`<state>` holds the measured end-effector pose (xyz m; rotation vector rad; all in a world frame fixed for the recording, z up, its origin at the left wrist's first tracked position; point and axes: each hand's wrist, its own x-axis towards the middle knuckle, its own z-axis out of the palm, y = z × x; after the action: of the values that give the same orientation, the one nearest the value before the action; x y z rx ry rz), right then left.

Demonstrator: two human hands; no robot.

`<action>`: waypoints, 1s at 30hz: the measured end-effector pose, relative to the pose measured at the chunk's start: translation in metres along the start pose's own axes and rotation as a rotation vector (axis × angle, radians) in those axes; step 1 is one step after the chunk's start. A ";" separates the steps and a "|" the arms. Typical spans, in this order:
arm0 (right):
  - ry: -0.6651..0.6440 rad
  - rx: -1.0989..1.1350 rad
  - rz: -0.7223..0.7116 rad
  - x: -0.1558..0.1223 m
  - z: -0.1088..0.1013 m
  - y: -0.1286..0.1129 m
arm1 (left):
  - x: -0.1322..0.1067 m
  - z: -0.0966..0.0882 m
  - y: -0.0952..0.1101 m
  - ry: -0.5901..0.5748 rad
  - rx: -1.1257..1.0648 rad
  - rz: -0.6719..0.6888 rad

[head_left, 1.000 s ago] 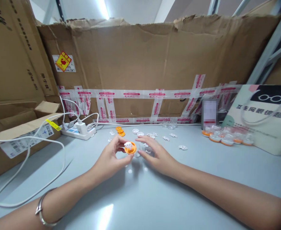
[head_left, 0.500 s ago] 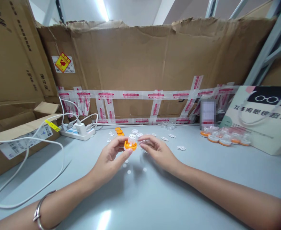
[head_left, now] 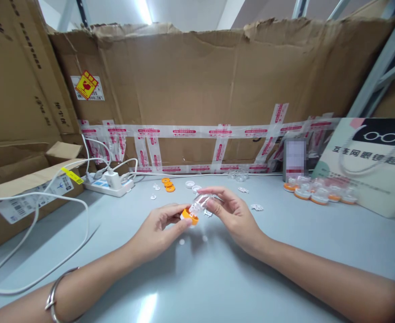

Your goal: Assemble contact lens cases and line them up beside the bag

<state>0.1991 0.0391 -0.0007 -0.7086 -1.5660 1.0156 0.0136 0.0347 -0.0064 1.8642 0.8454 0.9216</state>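
Observation:
My left hand (head_left: 165,224) grips an orange ring-shaped base (head_left: 190,217) with a white underside, tilted to the right, between thumb and fingers. A whitish inner piece (head_left: 195,208) stands up out of it. In my right hand (head_left: 233,213) is a clear plastic dome (head_left: 202,200), pinched between thumb and fingers. The dome's open end lies over the tip of the inner piece; I cannot tell whether they touch. Behind and beneath my hands, small white perforated parts (head_left: 257,207) and white discs (head_left: 182,242) lie on the grey table (head_left: 197,282).
Orange rings (head_left: 169,189) lie at the back, near a white power strip (head_left: 116,188) with cables. Finished-looking domed pieces with orange bases (head_left: 319,196) cluster at right before a phone (head_left: 294,157) and a paper bag (head_left: 369,166). An open carton (head_left: 32,188) stands left.
My right hand now holds the clear dome over the inner piece. My left hand has lowered slightly and tilted the orange base toward it.

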 end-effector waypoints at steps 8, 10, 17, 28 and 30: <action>-0.139 -0.153 -0.096 -0.004 -0.006 0.008 | -0.002 0.004 -0.004 0.098 -0.126 0.033; -0.166 -0.215 -0.135 -0.004 -0.008 0.007 | -0.003 0.003 -0.003 0.067 -0.113 0.049; -0.251 -0.469 -0.437 -0.004 -0.016 0.000 | -0.005 0.002 -0.004 0.039 -0.133 0.043; -0.320 -0.701 -0.754 -0.017 -0.016 -0.007 | -0.008 -0.002 0.005 -0.072 -0.220 -0.003; -0.346 -0.741 -0.796 -0.018 -0.016 -0.008 | -0.008 -0.001 0.006 -0.114 -0.277 -0.033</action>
<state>0.2196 0.0241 -0.0006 -0.3091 -2.2873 -0.0677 0.0098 0.0265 -0.0024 1.6413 0.6424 0.8566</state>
